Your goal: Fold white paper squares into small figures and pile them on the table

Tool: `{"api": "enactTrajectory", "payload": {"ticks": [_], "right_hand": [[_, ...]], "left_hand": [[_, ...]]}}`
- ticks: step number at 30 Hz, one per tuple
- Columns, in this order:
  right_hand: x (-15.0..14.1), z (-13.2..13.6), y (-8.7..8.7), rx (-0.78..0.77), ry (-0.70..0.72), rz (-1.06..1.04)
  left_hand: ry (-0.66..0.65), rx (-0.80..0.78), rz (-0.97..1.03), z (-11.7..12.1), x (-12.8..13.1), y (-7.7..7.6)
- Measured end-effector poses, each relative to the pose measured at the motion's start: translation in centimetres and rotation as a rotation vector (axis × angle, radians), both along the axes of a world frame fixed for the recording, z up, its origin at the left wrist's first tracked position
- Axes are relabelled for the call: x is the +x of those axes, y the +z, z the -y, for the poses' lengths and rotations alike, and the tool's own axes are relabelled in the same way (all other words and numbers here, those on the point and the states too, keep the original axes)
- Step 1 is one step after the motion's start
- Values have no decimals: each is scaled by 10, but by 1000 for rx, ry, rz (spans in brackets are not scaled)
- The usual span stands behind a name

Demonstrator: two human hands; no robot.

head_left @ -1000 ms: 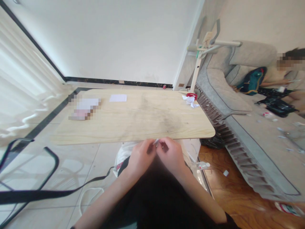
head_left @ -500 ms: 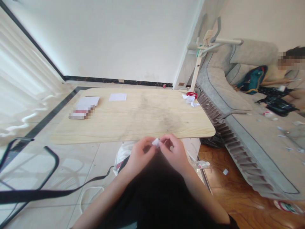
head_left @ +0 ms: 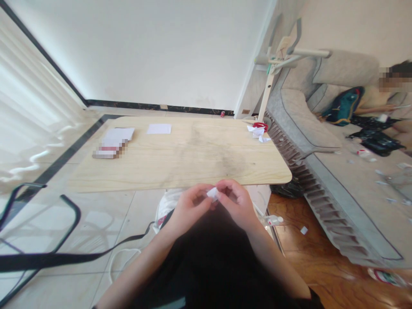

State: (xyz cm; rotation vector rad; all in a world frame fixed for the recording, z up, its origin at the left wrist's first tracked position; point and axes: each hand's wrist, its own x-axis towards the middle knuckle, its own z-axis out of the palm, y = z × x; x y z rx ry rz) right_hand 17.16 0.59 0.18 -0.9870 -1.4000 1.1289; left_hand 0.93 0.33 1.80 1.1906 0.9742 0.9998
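A small folded piece of white paper [head_left: 212, 194] is pinched between my two hands, just in front of the table's near edge. My left hand [head_left: 194, 206] grips it from the left with thumb and fingers. From the right, my right hand [head_left: 236, 201] closes thumb and forefinger on its other side. The underside of the paper and some fingertips are hidden. Beyond the hands lies the light wooden table [head_left: 154, 165], with dark smudges across its middle. A flat white sheet [head_left: 159, 128] rests near its far edge.
At the table's left lies a stack of paper [head_left: 118, 135]. Red-handled scissors [head_left: 260, 126] and folded white paper pieces [head_left: 257, 133] sit at the far right corner. Right of the table stands a grey sofa [head_left: 347, 176], where a person sits. A black strap [head_left: 64, 260] crosses the lower left.
The folded paper has turned slightly between my fingers and shows a larger face. My right hand's fingers have shifted a little around it. The view has moved slightly.
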Motion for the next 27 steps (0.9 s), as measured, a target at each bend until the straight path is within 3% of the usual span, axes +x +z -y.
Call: {"api": "enactTrajectory", "payload": {"ticks": [11,17,27], "right_hand": [[-3,2,0,-79,-17,-61],[-5,2,-1,-77,-20,-67],[-5,6,0,-29,-2,53]], "left_hand": [[-50,36,-27,0,2,-1],[57,239,-212,2,2,-5],[89,316,-498,0,-6,0]]}}
